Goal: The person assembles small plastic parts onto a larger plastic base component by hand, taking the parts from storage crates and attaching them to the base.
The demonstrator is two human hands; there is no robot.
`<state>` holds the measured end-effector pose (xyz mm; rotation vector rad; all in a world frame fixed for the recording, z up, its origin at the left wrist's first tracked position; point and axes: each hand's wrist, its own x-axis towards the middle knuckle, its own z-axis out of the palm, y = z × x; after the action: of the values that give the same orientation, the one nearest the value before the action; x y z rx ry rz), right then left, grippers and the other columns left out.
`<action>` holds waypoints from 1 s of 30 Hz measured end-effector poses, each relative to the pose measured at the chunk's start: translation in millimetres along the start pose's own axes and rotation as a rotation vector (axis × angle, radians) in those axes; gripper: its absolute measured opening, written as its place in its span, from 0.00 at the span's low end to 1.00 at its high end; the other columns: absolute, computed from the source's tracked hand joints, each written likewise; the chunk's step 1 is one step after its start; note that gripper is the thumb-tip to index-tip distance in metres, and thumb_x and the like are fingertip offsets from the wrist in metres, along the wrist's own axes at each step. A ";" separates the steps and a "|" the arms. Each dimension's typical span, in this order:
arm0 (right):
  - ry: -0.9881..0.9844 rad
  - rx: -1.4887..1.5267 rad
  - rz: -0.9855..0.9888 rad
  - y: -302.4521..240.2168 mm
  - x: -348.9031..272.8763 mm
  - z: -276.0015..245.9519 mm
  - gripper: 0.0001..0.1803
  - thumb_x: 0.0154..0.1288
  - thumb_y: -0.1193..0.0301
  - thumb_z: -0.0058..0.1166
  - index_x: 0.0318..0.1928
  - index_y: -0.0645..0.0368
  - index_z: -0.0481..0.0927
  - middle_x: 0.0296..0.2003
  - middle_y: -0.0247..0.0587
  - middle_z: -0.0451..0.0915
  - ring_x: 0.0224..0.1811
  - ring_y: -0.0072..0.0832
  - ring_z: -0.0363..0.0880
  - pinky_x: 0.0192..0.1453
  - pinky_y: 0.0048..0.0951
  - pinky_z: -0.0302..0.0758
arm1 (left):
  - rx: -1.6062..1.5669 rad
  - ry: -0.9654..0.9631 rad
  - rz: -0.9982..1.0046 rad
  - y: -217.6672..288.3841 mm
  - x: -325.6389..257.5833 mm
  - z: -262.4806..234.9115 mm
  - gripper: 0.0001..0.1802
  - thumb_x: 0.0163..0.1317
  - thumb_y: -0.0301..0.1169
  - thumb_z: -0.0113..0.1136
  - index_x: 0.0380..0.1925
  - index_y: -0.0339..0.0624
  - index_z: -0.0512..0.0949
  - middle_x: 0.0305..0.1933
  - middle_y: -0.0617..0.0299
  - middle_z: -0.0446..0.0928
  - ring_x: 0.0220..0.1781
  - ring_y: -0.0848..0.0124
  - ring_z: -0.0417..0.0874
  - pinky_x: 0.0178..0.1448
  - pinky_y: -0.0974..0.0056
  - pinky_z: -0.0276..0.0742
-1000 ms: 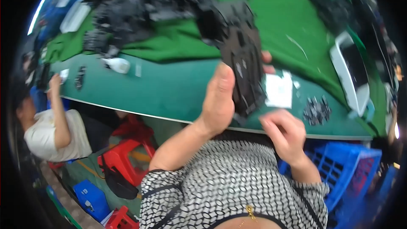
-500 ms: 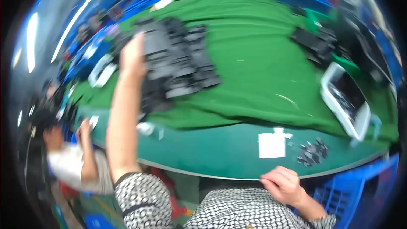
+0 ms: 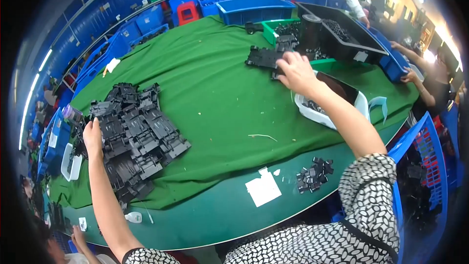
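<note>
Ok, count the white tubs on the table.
2: one white tub under the right forearm, holding small black parts; another at the table's left edge beside the left hand. Others may be hidden.

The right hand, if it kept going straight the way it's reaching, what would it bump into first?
Probably the flat black plastic part on the green cloth; the right hand looks already at its edge, though depth is hard to judge.

Person is wearing a short-sleeved top in a fine black-and-white lattice print; both sleeves are ending above the elbow. Forearms are showing bare, no watch, no gloves. Left hand (image 3: 93,137) and right hand (image 3: 296,71) are bare, no rings visible. A dark strap is crossing the right shoulder.
</note>
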<state>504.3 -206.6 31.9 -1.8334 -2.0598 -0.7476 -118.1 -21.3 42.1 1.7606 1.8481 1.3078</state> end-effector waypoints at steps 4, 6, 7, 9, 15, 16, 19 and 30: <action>-0.311 -0.176 0.287 17.8 31.2 34.0 0.43 0.47 0.55 0.67 0.63 0.50 0.64 0.64 0.62 0.59 0.69 0.50 0.56 0.65 0.49 0.60 | -0.248 -0.099 -0.016 51.3 -72.2 -0.2 0.28 0.69 0.40 0.51 0.63 0.32 0.64 0.56 0.56 0.73 0.55 0.72 0.73 0.59 0.68 0.68; -0.402 -0.169 0.302 24.5 39.8 31.0 0.39 0.47 0.55 0.67 0.60 0.50 0.69 0.63 0.61 0.61 0.67 0.49 0.58 0.64 0.50 0.60 | -0.451 -0.119 0.004 80.1 -119.6 -8.1 0.26 0.69 0.39 0.51 0.62 0.34 0.66 0.56 0.59 0.73 0.53 0.72 0.75 0.56 0.68 0.71; -0.413 -0.158 0.299 24.5 45.6 34.7 0.35 0.47 0.55 0.67 0.56 0.51 0.72 0.61 0.58 0.63 0.66 0.47 0.60 0.62 0.50 0.62 | -0.474 -0.146 0.002 87.3 -141.8 -20.3 0.25 0.70 0.38 0.50 0.62 0.34 0.66 0.56 0.59 0.72 0.53 0.72 0.76 0.56 0.68 0.71; -0.280 -0.132 0.287 18.1 49.7 36.0 0.29 0.47 0.53 0.67 0.49 0.52 0.78 0.57 0.52 0.67 0.62 0.43 0.64 0.60 0.50 0.63 | -0.582 -0.215 -0.014 94.7 -180.0 -33.2 0.23 0.70 0.35 0.49 0.61 0.35 0.67 0.55 0.59 0.73 0.52 0.71 0.77 0.55 0.68 0.73; 0.095 0.456 0.473 2.7 37.9 13.9 0.29 0.54 0.47 0.60 0.48 0.56 0.78 0.47 0.50 0.75 0.55 0.44 0.71 0.58 0.48 0.68 | -0.656 -0.482 -0.050 131.9 -241.5 5.2 0.19 0.70 0.31 0.47 0.58 0.35 0.70 0.55 0.56 0.74 0.49 0.70 0.80 0.52 0.67 0.76; -0.004 0.954 0.517 -2.5 38.2 4.0 0.30 0.60 0.46 0.55 0.50 0.59 0.77 0.40 0.50 0.79 0.47 0.42 0.78 0.50 0.45 0.74 | -0.667 -0.542 -0.035 140.9 -248.2 15.6 0.19 0.70 0.31 0.47 0.58 0.35 0.69 0.56 0.55 0.74 0.49 0.69 0.80 0.52 0.67 0.76; -0.475 2.116 0.676 -47.9 8.4 -44.4 0.33 0.70 0.44 0.38 0.57 0.60 0.72 0.44 0.56 0.79 0.41 0.40 0.82 0.41 0.40 0.80 | -0.797 -0.719 -0.050 152.2 -260.3 50.8 0.20 0.71 0.32 0.45 0.60 0.34 0.68 0.56 0.55 0.74 0.52 0.67 0.79 0.55 0.64 0.75; -1.091 2.506 0.667 -167.5 -78.5 -107.8 0.44 0.67 0.35 0.24 0.67 0.57 0.61 0.53 0.66 0.73 0.44 0.47 0.80 0.39 0.39 0.78 | -1.279 -0.836 -0.349 175.9 -299.8 78.1 0.37 0.71 0.58 0.29 0.57 0.33 0.66 0.55 0.51 0.72 0.54 0.61 0.74 0.60 0.56 0.69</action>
<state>338.5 -341.1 47.4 -0.6296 -0.6412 2.2104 120.2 -284.9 16.9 0.9191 0.5148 0.9526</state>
